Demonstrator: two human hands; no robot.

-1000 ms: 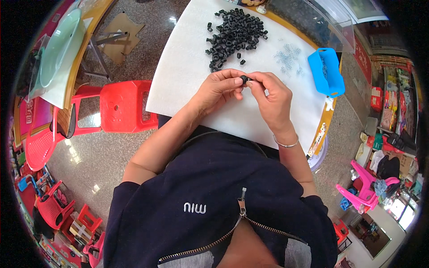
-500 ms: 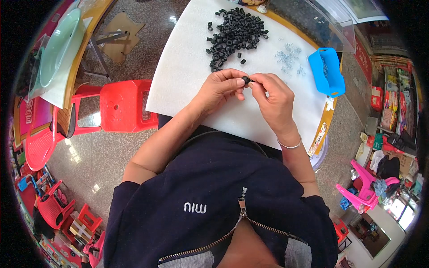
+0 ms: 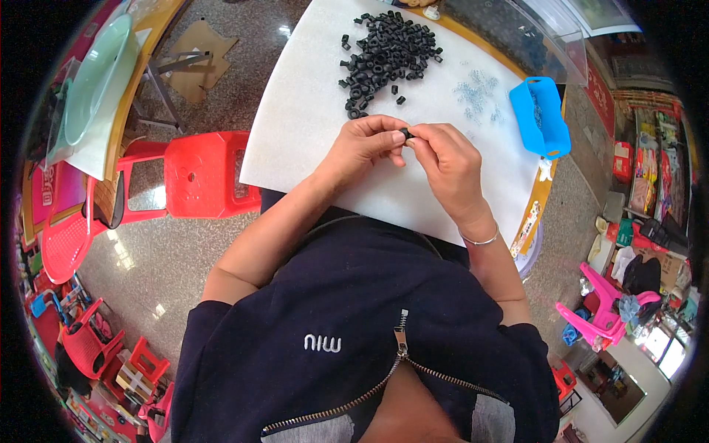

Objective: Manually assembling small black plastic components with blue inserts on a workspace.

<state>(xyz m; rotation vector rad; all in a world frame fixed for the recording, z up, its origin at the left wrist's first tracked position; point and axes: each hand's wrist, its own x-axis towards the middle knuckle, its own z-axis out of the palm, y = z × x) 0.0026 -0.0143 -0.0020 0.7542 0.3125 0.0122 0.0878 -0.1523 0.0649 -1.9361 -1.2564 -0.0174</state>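
Between both hands, over the white tabletop point(image 3: 295, 140), is a small round black part point(image 3: 405, 134). My left hand point(image 3: 365, 148) pinches it between thumb and forefinger. The fingertips of my right hand point(image 3: 446, 159) close on the part's right side; whether they also hold some tiny piece is too small to tell. Beyond the hands lies a heap of similar black parts point(image 3: 388, 55), with a few loose ones at its near edge. To the right of the heap, tiny clear bluish pieces point(image 3: 478, 96) are scattered on the white surface.
A blue plastic basket point(image 3: 521, 111) with more tiny pieces inside stands at the table's right edge. A clear upright panel point(image 3: 569, 44) rises at the far right. On the left are a red stool point(image 3: 188, 181) and a pale green basin point(image 3: 92, 88). A pink stool point(image 3: 605, 310) is at the right.
My right hand has shifted slightly left and its fingertips have drawn closer around the black part. The left hand stays nearly where it was.
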